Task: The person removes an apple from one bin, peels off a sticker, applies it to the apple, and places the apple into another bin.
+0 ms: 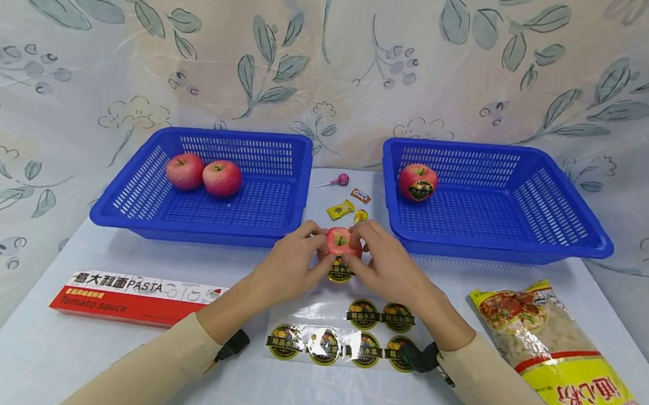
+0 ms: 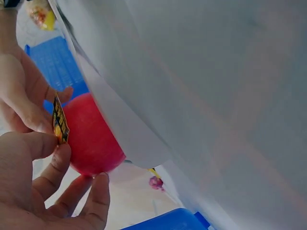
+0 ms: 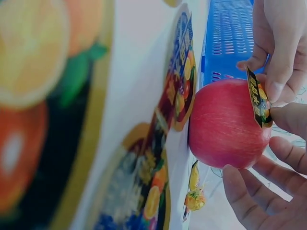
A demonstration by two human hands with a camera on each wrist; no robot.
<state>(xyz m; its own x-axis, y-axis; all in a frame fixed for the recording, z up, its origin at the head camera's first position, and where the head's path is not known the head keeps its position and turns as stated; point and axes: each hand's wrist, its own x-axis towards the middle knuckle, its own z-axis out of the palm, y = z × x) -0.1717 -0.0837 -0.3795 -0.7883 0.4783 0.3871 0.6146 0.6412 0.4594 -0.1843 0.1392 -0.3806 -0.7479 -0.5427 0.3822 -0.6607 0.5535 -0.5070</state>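
At frame centre, an apple (image 1: 338,237) is held between left hand (image 1: 294,257) and right hand (image 1: 389,258), a sticker (image 1: 341,270) touched by both thumbs (image 3: 282,72); a sticker sheet (image 1: 310,312) is set below. Lower left, a pasta box (image 1: 122,304) is overlapped (by a forearm (image 1: 236,310)); candies (image 1: 340,209) above are flanked by baskets (image 1: 185,228).

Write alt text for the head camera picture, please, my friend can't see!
A person's left hand and right hand hold a red apple with a round sticker at its front. Behind, the left blue basket has two apples; the right blue basket has one stickered apple.
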